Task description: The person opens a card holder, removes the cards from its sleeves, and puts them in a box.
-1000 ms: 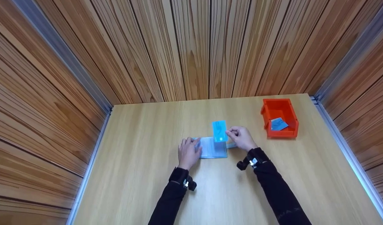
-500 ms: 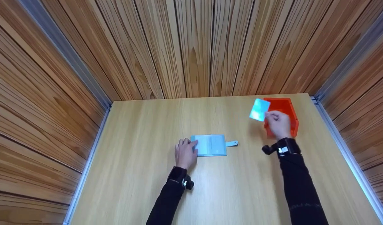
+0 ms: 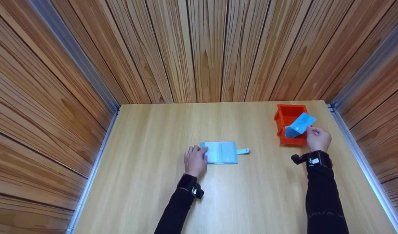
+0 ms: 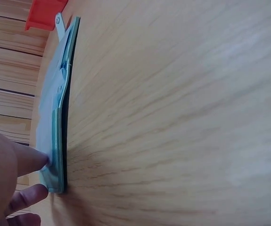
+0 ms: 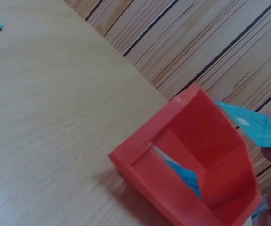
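Observation:
My right hand pinches a blue chip card by one edge, over the orange-red bin. Inside the bin lies another blue card, leaning near the front wall in the right wrist view. A light-blue card wallet lies spread flat on the table, its snap strap pointing right. On the wallet's left edge rests my left hand; in the left wrist view a straight digit presses on the cover.
The bin stands at the back right of the wooden table, close to the right metal rail. Wood-panelled walls enclose the back and both sides.
Holding the chip card, my right hand has moved from above the wallet to the right and back, over the bin. My left hand has stayed at the wallet's left edge.

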Tool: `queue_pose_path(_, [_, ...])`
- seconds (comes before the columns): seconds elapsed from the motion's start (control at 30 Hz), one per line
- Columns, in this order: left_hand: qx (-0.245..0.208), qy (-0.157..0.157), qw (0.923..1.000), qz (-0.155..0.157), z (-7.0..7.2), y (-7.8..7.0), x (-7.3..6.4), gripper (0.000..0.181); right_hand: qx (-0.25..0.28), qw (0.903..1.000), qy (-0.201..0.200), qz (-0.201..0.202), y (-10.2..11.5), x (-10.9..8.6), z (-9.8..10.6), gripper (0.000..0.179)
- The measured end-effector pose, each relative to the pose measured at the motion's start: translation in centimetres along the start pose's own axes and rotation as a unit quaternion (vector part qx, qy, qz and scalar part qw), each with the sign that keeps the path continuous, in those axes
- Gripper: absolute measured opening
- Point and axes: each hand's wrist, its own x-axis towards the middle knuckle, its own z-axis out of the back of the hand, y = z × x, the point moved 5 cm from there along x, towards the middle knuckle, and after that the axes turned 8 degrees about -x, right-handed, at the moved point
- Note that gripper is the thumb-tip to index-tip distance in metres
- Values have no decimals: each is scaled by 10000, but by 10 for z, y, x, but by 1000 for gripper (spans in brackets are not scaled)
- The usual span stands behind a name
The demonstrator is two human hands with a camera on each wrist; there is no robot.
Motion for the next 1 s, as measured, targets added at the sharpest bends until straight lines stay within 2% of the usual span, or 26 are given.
queue_pose_path(0.2, [26, 44, 10000, -86, -8, -1, -7, 34, -871, 9954, -6, -394, -24, -2, -9, 48])
queue_pose_path(0.37, [51, 27, 9998, -196, -9, -5, -5, 33, -922, 9941, 87, -569, -34, -3, -14, 47])
queue_pose_path(0.47, [93, -41, 9996, -260, -7, -7, -2, 32, -889, 9944, 111, -569, -32, -3, -19, 46])
queue_pose_path(0.63, [110, 97, 9998, -163, -6, -6, 0, 33, -821, 9938, 217, -723, -30, -3, -26, 45])
queue_pose_path(1.0, [19, 104, 9999, -88, 3, 2, 5, 34, -1404, 9880, 28, -639, -8, -1, -41, 42])
